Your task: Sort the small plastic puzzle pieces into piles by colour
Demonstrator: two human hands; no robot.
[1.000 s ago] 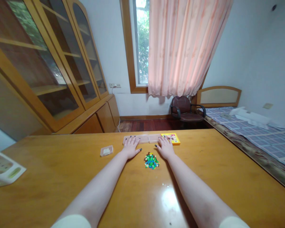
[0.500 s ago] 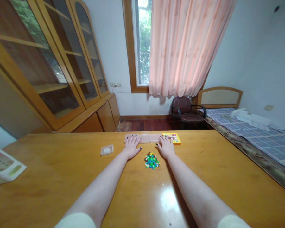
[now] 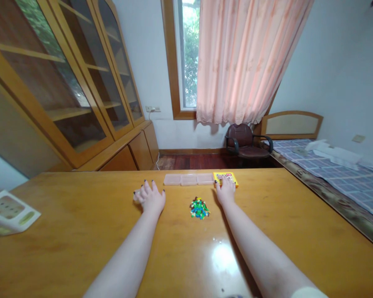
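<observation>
My left hand [image 3: 151,199], fingers spread, reaches over a small clear plastic box [image 3: 137,194] on the left and covers most of it; whether it touches the box I cannot tell. On the yellow box [image 3: 235,183] with printed pictures lies my right hand [image 3: 226,192], its fingers stretched out over the lid. Between the hands sits a pile of small building bricks [image 3: 199,208] in green, blue, white, yellow and brown. Behind the pile, a row of three shallow clear trays [image 3: 189,180] runs along the far side of the table.
The wooden table [image 3: 96,215] fills the foreground. A white plastic holder [image 3: 10,213] stands at its left edge. Beyond the table are a glass-door cabinet [image 3: 112,132], a brown armchair [image 3: 244,140] and a bed [image 3: 329,159] on the right.
My left hand has left the clear trays and moved left, over the small clear box. My right hand has shifted slightly right, further onto the yellow box.
</observation>
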